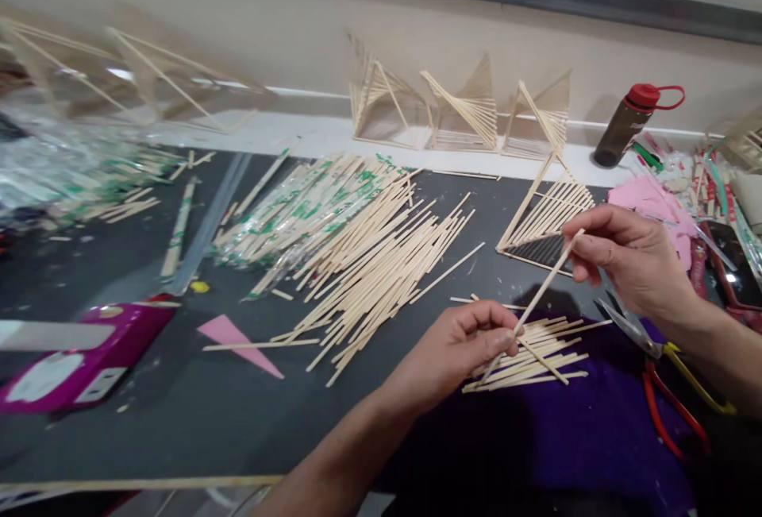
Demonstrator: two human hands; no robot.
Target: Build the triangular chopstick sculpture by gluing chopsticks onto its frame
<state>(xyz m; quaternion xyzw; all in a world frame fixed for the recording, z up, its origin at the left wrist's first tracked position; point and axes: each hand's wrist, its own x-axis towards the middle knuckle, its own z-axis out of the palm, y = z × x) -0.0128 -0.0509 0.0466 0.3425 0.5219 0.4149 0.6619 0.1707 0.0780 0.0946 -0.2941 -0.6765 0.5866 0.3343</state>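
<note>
Between my two hands a thin wooden stick (544,288) is held at a slant. My left hand (470,342) pinches its lower part, and my right hand (616,255) pinches the upper end between thumb and fingers. Under the stick, a small pile of shorter sticks (551,362) lies on dark purple cloth (613,422). Just behind my right hand stands a twisted frame of glued sticks (553,211), partly covered by the fingers. Pliers (640,342) with one red and one yellow handle rest below my right wrist.
Loose sticks (381,279) spread across the dark table (208,422), beside wrapped sticks (309,207). Several finished stick frames (464,108) stand along the wall, near a dark bottle (625,124) with a red lid. A magenta device (113,350) and pink triangle (238,346) lie left.
</note>
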